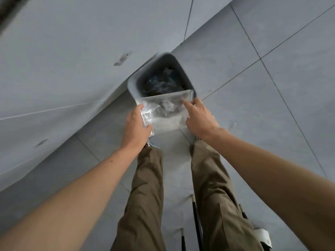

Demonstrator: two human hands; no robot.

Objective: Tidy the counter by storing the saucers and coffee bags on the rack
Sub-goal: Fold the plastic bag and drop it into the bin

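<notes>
I look straight down at a grey tiled floor. A clear plastic bag (164,113) is held flat just over the near rim of a grey waste bin (133,84). My left hand (136,126) grips the bag's left edge. My right hand (199,117) holds its right side, with the index finger lying on top of the plastic. Something dark and crumpled shows through the bag. Dark rubbish fills the bin's bottom. No saucers, coffee bags or rack are in view.
A grey wall (63,60) runs along the left, with the bin standing against its base. My legs in khaki trousers (213,187) stand right behind the bin. Two thin black rods (196,220) lie on the floor between my legs.
</notes>
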